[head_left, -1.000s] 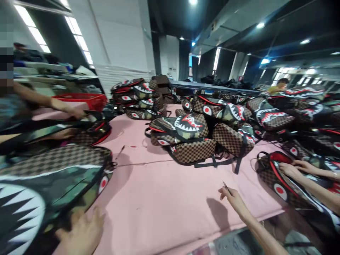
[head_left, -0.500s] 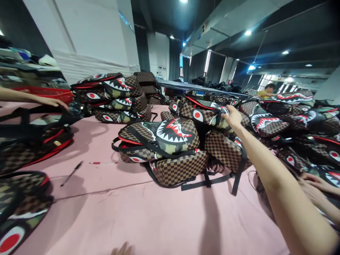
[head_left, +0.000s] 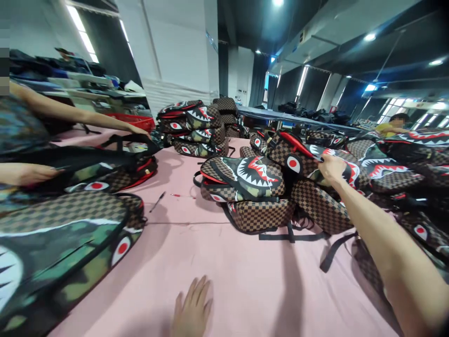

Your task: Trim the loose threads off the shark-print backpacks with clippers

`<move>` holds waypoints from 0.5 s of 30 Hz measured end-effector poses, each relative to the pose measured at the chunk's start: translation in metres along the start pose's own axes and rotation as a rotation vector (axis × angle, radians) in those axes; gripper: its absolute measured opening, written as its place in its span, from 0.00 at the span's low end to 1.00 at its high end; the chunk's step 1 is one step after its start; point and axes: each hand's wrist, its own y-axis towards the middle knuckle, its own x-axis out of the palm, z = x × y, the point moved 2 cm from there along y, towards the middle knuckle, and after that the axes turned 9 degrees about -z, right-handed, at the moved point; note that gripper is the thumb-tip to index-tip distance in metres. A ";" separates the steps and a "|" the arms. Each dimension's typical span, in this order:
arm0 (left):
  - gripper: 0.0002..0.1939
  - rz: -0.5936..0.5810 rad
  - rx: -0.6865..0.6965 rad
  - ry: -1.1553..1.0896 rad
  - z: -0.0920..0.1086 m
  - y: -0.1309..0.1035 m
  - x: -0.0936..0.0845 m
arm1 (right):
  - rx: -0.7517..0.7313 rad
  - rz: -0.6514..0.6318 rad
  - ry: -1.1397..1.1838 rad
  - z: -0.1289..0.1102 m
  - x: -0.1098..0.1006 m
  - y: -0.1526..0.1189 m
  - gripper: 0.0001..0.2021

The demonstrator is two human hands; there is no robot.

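Observation:
My right hand (head_left: 331,167) reaches far over the table, closed on the edge of a checkered backpack (head_left: 305,164) with a red-lined opening and a shark-mouth print. That backpack sits tilted on top of another checkered backpack (head_left: 321,206). My left hand (head_left: 193,304) rests on the pink tabletop (head_left: 238,276) near its front, fingers stretched out and holding nothing. Just left of the gripped backpack, a shark-print backpack (head_left: 250,175) lies on a checkered one (head_left: 263,215), with black straps trailing on the cloth.
A large camouflage backpack (head_left: 70,252) lies at front left. Behind it, a co-worker's hand (head_left: 31,174) is at another backpack (head_left: 101,180). A black pen (head_left: 157,201) and a red pen (head_left: 178,195) lie mid-table. Backpacks are stacked at the back (head_left: 196,128) and right (head_left: 393,164).
The view has swung left. My right hand has closed on the backpack and its front has shifted and tilted. My left hand has come further into view on the table.

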 end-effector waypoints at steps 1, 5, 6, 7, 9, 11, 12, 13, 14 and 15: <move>0.22 0.001 -0.002 -0.029 0.000 0.000 -0.004 | 0.034 0.043 -0.028 0.005 -0.022 -0.012 0.16; 0.22 -0.044 -0.027 -0.234 0.018 -0.006 -0.027 | 0.017 0.200 -0.172 0.003 -0.124 -0.079 0.19; 0.22 -0.089 -0.044 -0.333 0.029 -0.012 -0.035 | -0.030 0.206 -0.216 -0.007 -0.147 -0.102 0.20; 0.22 -0.154 -0.047 -0.461 0.045 -0.022 -0.044 | -0.092 0.191 -0.263 -0.020 -0.166 -0.128 0.20; 0.26 -0.316 0.030 -0.791 0.083 -0.054 -0.064 | -0.225 0.090 -0.317 -0.057 -0.189 -0.187 0.16; 0.30 -0.472 0.141 -1.149 0.117 -0.098 -0.081 | -0.392 -0.123 -0.294 -0.103 -0.186 -0.249 0.14; 0.31 -0.509 0.132 -1.290 0.126 -0.121 -0.087 | -0.450 -0.237 -0.254 -0.125 -0.178 -0.277 0.15; 0.32 -0.532 0.074 -1.405 0.127 -0.145 -0.089 | -0.513 -0.362 -0.186 -0.144 -0.165 -0.303 0.16; 0.33 -0.534 -0.037 -1.484 0.121 -0.167 -0.088 | -0.564 -0.495 -0.095 -0.158 -0.150 -0.325 0.19; 0.34 -0.531 -0.173 -1.521 0.107 -0.187 -0.085 | -0.615 -0.641 0.029 -0.167 -0.133 -0.343 0.19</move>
